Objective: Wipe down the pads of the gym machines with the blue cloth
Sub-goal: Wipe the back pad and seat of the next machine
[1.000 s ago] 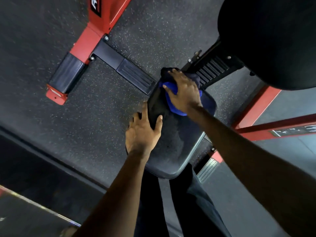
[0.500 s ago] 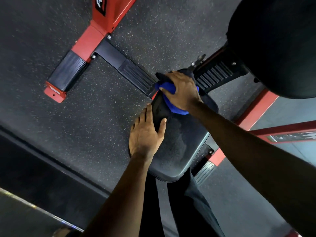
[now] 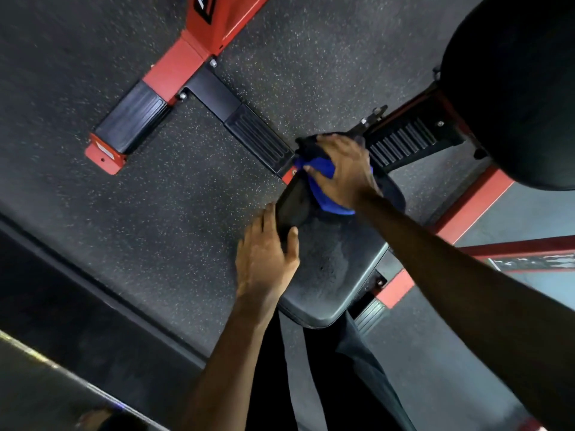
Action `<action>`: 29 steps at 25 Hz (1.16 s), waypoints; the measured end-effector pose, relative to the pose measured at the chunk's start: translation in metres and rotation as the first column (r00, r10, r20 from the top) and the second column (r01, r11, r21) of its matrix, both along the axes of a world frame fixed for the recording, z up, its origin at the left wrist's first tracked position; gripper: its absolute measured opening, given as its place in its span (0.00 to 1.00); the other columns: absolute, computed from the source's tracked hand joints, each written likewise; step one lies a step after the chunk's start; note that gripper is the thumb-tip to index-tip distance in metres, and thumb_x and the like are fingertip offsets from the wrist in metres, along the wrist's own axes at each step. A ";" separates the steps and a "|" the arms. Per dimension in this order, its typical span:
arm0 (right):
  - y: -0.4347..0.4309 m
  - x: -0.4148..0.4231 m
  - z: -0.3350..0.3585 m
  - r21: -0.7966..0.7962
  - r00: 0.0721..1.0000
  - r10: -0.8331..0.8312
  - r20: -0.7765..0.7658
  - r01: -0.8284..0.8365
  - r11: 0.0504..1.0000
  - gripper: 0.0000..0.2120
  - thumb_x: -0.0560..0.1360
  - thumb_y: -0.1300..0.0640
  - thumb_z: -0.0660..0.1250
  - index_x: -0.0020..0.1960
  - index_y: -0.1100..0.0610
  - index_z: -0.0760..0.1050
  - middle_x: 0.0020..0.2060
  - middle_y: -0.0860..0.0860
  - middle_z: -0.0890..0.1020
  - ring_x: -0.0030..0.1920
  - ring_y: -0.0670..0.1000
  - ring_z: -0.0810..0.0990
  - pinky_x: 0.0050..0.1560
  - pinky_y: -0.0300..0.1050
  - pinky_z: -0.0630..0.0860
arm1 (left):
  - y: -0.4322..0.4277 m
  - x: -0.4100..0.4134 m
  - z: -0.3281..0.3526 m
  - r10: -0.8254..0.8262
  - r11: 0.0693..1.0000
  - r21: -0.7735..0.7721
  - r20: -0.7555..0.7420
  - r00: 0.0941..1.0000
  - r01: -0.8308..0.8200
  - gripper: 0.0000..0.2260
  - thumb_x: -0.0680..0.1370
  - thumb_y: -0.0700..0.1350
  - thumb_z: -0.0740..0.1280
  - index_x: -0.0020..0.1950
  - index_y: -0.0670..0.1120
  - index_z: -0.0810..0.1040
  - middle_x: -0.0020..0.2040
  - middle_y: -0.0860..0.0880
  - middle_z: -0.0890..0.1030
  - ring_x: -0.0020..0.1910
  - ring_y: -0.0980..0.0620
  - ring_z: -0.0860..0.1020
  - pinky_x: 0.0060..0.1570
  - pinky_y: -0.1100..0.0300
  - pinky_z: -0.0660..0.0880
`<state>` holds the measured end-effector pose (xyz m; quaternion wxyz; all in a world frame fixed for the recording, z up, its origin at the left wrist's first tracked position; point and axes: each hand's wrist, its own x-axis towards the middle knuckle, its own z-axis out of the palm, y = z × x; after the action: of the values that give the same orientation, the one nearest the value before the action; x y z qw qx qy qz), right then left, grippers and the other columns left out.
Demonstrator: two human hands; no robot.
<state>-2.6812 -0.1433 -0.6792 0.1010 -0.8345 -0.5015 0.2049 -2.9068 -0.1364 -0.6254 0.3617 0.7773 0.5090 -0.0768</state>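
Fingers of your right hand curl over the blue cloth at the far end of the seat pad. Your left hand braces, fingers straight, on its left edge; open floor lies beyond.

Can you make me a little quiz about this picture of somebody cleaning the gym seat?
1. Which hand holds the cloth on the pad? A) left hand B) right hand
2. True or false: the left hand touches the pad's edge.
3. Fill in: the machine's frame is painted ___.

Key: 1 B; 2 true; 3 red.
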 end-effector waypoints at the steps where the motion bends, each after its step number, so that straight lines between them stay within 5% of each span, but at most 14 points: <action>1: 0.010 0.008 -0.005 -0.027 0.996 -0.086 0.011 0.086 0.996 0.27 0.75 0.37 0.64 0.66 0.53 0.77 0.63 0.51 0.80 0.65 0.56 0.76 0.65 0.54 0.69 | -0.006 -0.015 0.001 0.032 0.999 -0.025 0.014 0.999 -0.031 0.28 0.82 0.60 0.58 0.78 0.47 0.63 0.70 0.42 0.73 0.65 0.42 0.74 0.61 0.44 0.75; 5: -0.014 -0.017 0.001 -0.082 0.828 -0.558 0.047 0.560 0.824 0.32 0.75 0.35 0.59 0.69 0.57 0.72 0.64 0.56 0.79 0.65 0.59 0.76 0.67 0.58 0.70 | -0.024 -0.039 0.004 0.157 0.981 -0.136 0.113 0.981 -0.141 0.29 0.82 0.63 0.55 0.80 0.52 0.58 0.74 0.42 0.68 0.70 0.43 0.71 0.66 0.44 0.74; 11: -0.025 -0.030 0.009 -0.164 0.764 -0.644 0.037 0.640 0.751 0.34 0.76 0.35 0.59 0.74 0.54 0.69 0.73 0.54 0.72 0.73 0.58 0.69 0.73 0.57 0.63 | -0.027 -0.039 -0.010 0.220 0.972 -0.128 0.194 0.956 -0.197 0.29 0.81 0.64 0.56 0.78 0.50 0.63 0.71 0.44 0.71 0.68 0.43 0.73 0.63 0.39 0.74; 13: 0.002 -0.032 0.008 -0.111 0.867 -0.498 0.024 0.498 0.860 0.32 0.74 0.36 0.62 0.71 0.53 0.73 0.70 0.53 0.75 0.71 0.57 0.71 0.71 0.55 0.66 | -0.027 -0.038 -0.010 0.257 0.964 -0.126 0.228 0.939 -0.233 0.29 0.81 0.63 0.56 0.77 0.48 0.64 0.72 0.44 0.71 0.69 0.44 0.72 0.65 0.39 0.72; 15: 0.007 -0.052 0.013 0.013 0.988 -0.155 -0.002 0.155 0.988 0.26 0.73 0.40 0.66 0.65 0.53 0.78 0.63 0.51 0.81 0.66 0.56 0.76 0.67 0.52 0.70 | -0.033 -0.038 -0.006 0.347 0.936 -0.154 0.268 0.899 -0.316 0.27 0.83 0.60 0.55 0.76 0.45 0.66 0.72 0.45 0.71 0.70 0.46 0.72 0.66 0.40 0.71; 18: 0.013 -0.054 0.025 -0.049 0.980 0.198 -0.010 -0.198 0.979 0.20 0.72 0.41 0.67 0.58 0.52 0.80 0.53 0.50 0.83 0.57 0.56 0.80 0.59 0.50 0.72 | -0.052 -0.046 -0.002 0.432 0.901 -0.192 0.307 0.848 -0.390 0.25 0.85 0.59 0.53 0.77 0.46 0.65 0.73 0.47 0.71 0.71 0.46 0.71 0.67 0.40 0.70; 23: 0.057 -0.020 0.020 -0.339 0.992 0.083 0.093 -0.047 0.939 0.23 0.75 0.37 0.65 0.59 0.54 0.77 0.54 0.55 0.82 0.56 0.60 0.80 0.56 0.51 0.73 | -0.056 -0.053 -0.011 0.400 0.916 -0.153 0.299 0.867 -0.370 0.26 0.85 0.60 0.53 0.78 0.45 0.63 0.75 0.46 0.70 0.74 0.47 0.69 0.70 0.39 0.67; 29: 0.004 -0.078 0.044 -0.109 0.949 0.293 -0.118 -0.306 0.946 0.21 0.74 0.36 0.65 0.54 0.52 0.79 0.47 0.48 0.82 0.49 0.52 0.80 0.54 0.49 0.74 | -0.066 -0.060 -0.012 0.435 0.900 -0.190 0.319 0.842 -0.393 0.28 0.85 0.60 0.48 0.80 0.44 0.61 0.78 0.46 0.66 0.77 0.48 0.64 0.73 0.39 0.64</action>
<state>-2.7597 -0.1390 -0.6353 0.0408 -0.7419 -0.6028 0.2907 -2.9669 -0.2026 -0.6373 0.5002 0.6270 0.5861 0.1145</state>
